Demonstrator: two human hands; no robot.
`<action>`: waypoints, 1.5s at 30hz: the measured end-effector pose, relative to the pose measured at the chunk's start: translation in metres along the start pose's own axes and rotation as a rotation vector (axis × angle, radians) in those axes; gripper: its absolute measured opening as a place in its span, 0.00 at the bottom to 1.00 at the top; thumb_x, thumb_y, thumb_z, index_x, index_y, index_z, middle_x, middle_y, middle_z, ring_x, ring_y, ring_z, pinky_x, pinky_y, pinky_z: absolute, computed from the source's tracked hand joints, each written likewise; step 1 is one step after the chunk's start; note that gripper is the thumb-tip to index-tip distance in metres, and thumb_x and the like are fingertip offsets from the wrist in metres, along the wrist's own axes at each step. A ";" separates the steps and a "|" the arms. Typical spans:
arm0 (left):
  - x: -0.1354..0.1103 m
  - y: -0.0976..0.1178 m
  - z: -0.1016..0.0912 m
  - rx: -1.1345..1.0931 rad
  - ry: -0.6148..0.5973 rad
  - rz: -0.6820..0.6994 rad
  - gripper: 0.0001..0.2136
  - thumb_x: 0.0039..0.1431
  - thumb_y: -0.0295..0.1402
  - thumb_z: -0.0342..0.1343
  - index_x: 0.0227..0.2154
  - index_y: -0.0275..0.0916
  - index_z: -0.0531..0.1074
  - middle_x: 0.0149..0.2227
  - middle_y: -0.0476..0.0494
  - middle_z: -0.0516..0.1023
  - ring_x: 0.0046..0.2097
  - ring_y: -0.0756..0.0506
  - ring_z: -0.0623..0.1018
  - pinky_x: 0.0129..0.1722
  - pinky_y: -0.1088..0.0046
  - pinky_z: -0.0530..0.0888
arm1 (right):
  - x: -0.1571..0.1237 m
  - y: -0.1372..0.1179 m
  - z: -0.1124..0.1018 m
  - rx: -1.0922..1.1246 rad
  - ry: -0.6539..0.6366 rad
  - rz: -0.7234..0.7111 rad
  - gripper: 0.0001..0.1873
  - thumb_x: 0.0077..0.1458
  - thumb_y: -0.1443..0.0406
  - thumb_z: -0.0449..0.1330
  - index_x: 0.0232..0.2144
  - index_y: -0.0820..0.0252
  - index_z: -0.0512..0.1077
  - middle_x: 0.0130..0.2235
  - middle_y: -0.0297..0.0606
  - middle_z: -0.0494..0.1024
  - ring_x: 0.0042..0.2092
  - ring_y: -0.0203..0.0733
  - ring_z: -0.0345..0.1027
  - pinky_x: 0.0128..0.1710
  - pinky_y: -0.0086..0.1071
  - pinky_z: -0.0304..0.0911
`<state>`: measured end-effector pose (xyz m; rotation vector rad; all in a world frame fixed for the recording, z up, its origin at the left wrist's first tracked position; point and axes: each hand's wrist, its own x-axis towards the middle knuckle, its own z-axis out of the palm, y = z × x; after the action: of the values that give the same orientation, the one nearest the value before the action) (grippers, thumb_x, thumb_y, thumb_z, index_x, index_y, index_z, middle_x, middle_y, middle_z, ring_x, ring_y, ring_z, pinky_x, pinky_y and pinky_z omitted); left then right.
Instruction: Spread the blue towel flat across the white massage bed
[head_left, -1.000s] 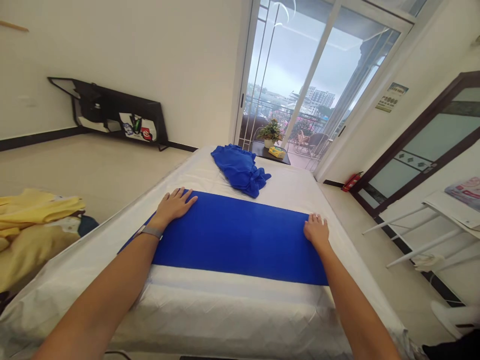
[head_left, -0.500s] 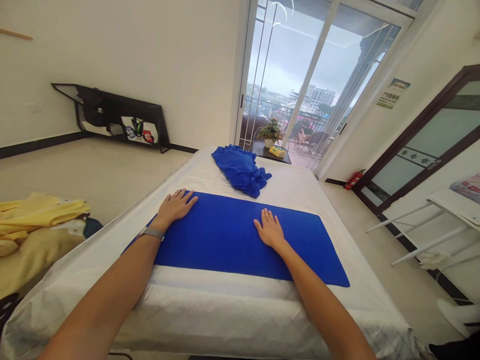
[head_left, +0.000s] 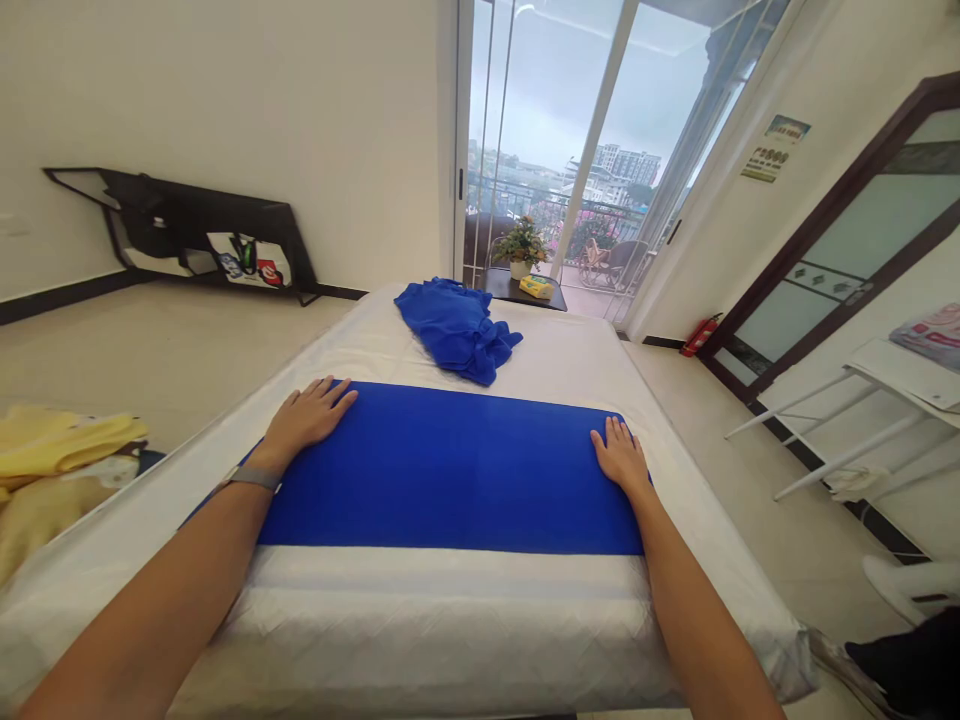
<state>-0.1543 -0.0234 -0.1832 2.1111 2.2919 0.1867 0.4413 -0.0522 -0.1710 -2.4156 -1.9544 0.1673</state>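
A flat blue fabric band [head_left: 450, 470] lies across a white quilted mattress [head_left: 420, 640]. My left hand [head_left: 306, 417] rests palm down on the band's left part, fingers spread. My right hand [head_left: 619, 455] presses down at the band's right edge, its fingertips near the far side. Neither hand grips anything. Beyond the band, a crumpled blue cloth [head_left: 454, 330] lies on the mattress, out of reach of both hands' current spots.
Yellow fabric [head_left: 52, 470] is heaped beyond the mattress's left side. A small dark table [head_left: 521, 290] with a potted plant stands past the far end, before a glass balcony door [head_left: 555, 130]. White table legs [head_left: 840, 440] and a red fire extinguisher [head_left: 700, 336] stand right.
My right hand has slid from the band's middle out to its right edge. The band's right end now looks shorter than half a second ago. My head view has turned slightly left.
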 end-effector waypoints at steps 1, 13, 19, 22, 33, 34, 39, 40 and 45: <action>0.000 0.000 0.000 0.009 0.000 0.006 0.33 0.71 0.49 0.28 0.72 0.40 0.52 0.74 0.34 0.52 0.74 0.34 0.53 0.69 0.47 0.53 | 0.000 -0.001 0.001 0.007 0.001 0.000 0.42 0.70 0.47 0.32 0.75 0.68 0.42 0.76 0.39 0.41 0.75 0.43 0.32 0.73 0.43 0.29; -0.019 0.036 -0.019 0.127 0.258 0.079 0.31 0.70 0.41 0.30 0.64 0.28 0.65 0.69 0.29 0.63 0.71 0.37 0.60 0.70 0.56 0.55 | -0.003 -0.004 0.000 0.052 0.008 -0.013 0.42 0.70 0.48 0.31 0.74 0.69 0.42 0.76 0.40 0.42 0.75 0.44 0.32 0.73 0.44 0.29; -0.024 0.150 -0.001 -0.043 0.104 0.411 0.32 0.72 0.45 0.32 0.67 0.30 0.62 0.71 0.32 0.59 0.72 0.38 0.58 0.71 0.58 0.52 | -0.005 -0.005 -0.002 0.067 0.014 -0.019 0.42 0.69 0.48 0.32 0.74 0.69 0.43 0.76 0.41 0.42 0.75 0.45 0.32 0.73 0.44 0.29; -0.022 0.211 0.014 -0.092 0.015 0.509 0.35 0.71 0.52 0.31 0.71 0.35 0.56 0.73 0.36 0.53 0.74 0.40 0.52 0.72 0.59 0.48 | -0.006 -0.004 -0.003 0.065 0.016 -0.017 0.42 0.69 0.48 0.32 0.74 0.69 0.43 0.76 0.40 0.42 0.75 0.44 0.32 0.73 0.43 0.29; 0.007 0.162 0.013 -0.090 -0.124 0.375 0.40 0.68 0.59 0.29 0.73 0.36 0.48 0.75 0.38 0.47 0.75 0.38 0.48 0.71 0.54 0.45 | -0.004 -0.003 0.002 0.044 0.031 -0.006 0.42 0.70 0.47 0.33 0.74 0.68 0.43 0.75 0.39 0.42 0.75 0.43 0.34 0.73 0.42 0.29; 0.010 0.146 0.010 -0.082 -0.134 0.353 0.40 0.68 0.58 0.28 0.73 0.36 0.48 0.75 0.38 0.46 0.75 0.38 0.47 0.71 0.54 0.45 | -0.004 -0.002 0.002 0.039 0.031 -0.005 0.41 0.70 0.47 0.33 0.75 0.68 0.43 0.75 0.39 0.42 0.75 0.43 0.33 0.73 0.42 0.29; 0.024 0.083 0.005 -0.062 -0.134 0.229 0.39 0.68 0.56 0.27 0.73 0.35 0.47 0.75 0.39 0.46 0.75 0.38 0.47 0.71 0.53 0.46 | -0.003 -0.001 0.004 0.007 0.031 0.001 0.42 0.70 0.47 0.33 0.75 0.66 0.42 0.76 0.38 0.42 0.75 0.42 0.33 0.73 0.42 0.30; 0.026 0.077 0.005 -0.066 -0.130 0.214 0.39 0.68 0.56 0.27 0.73 0.35 0.47 0.75 0.39 0.46 0.75 0.38 0.47 0.71 0.53 0.46 | -0.003 -0.001 0.004 -0.002 0.029 0.002 0.42 0.70 0.46 0.33 0.75 0.67 0.42 0.76 0.38 0.42 0.75 0.43 0.33 0.73 0.42 0.31; 0.025 0.075 0.005 -0.080 -0.113 0.216 0.39 0.69 0.57 0.28 0.73 0.36 0.48 0.75 0.39 0.46 0.75 0.38 0.47 0.72 0.53 0.46 | -0.002 -0.001 0.000 -0.056 0.006 0.014 0.41 0.70 0.48 0.32 0.75 0.67 0.41 0.76 0.39 0.41 0.75 0.43 0.33 0.73 0.43 0.32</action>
<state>-0.0812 0.0076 -0.1784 2.2622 1.9614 0.1550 0.4396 -0.0539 -0.1711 -2.4621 -1.9663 0.1069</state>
